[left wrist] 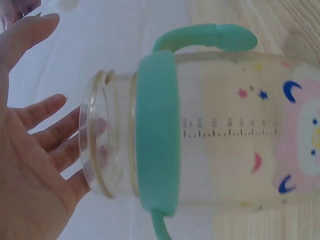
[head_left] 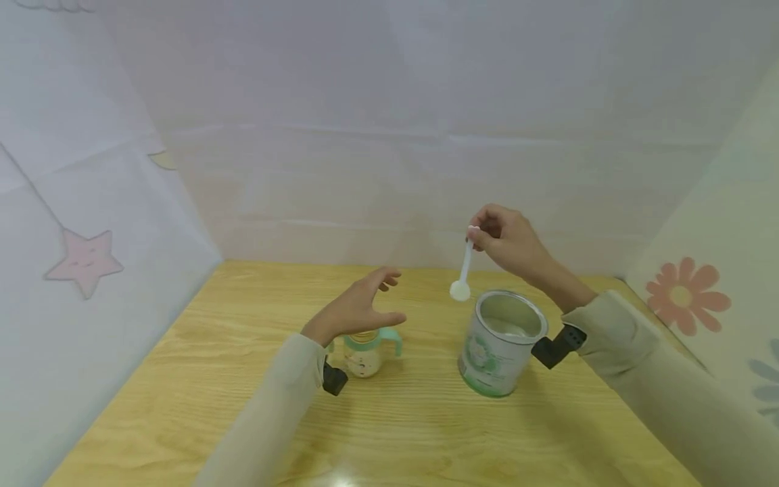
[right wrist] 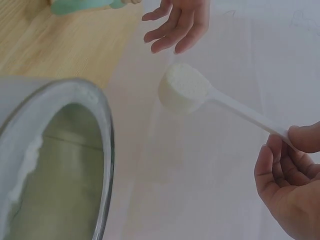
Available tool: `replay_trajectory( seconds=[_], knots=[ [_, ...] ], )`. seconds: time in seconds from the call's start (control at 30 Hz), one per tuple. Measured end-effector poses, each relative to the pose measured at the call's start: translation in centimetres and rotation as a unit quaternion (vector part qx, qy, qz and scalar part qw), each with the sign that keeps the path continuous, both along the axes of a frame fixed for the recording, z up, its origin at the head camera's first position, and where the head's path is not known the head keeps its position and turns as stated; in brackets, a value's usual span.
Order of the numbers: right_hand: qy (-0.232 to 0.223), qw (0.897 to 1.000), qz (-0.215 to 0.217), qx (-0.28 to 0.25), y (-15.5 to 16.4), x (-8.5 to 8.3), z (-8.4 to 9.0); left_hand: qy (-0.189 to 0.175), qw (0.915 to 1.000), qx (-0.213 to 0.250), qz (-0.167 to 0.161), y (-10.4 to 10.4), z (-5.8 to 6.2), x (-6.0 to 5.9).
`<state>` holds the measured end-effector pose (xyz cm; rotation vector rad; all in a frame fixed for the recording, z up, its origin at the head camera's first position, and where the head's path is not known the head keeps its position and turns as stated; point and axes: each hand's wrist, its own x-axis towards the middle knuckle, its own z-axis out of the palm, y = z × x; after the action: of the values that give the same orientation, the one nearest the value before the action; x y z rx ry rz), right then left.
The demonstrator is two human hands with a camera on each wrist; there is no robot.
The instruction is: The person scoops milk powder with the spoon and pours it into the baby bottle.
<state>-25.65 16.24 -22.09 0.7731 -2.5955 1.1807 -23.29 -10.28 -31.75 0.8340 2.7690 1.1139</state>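
My right hand (head_left: 496,237) pinches the end of a white plastic scoop (head_left: 464,270) (right wrist: 186,89), whose bowl is heaped with white powder and hangs just left of an open metal tin (head_left: 502,341) (right wrist: 55,160). The tin stands on the wooden table and holds powder. My left hand (head_left: 359,308) (left wrist: 30,155) hovers open, fingers spread, just above a clear baby bottle (head_left: 364,352) (left wrist: 200,135) with a mint-green collar, handles and no lid. The bottle stands upright and the hand does not touch it.
The wooden table (head_left: 395,433) is enclosed by pale fabric walls with a pink star (head_left: 85,260) on the left and a flower print (head_left: 684,294) on the right. Black wrist cameras sit on both beige sleeves.
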Motion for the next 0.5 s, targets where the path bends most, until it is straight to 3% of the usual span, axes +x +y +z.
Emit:
replay_trajectory(
  seconds=[0.5],
  knots=[
    [-0.012,0.999,0.032,-0.012,-3.2,-0.4,-0.9,-0.026,0.9996,0.006,0.007,-2.0,-0.8,0.5]
  ],
)
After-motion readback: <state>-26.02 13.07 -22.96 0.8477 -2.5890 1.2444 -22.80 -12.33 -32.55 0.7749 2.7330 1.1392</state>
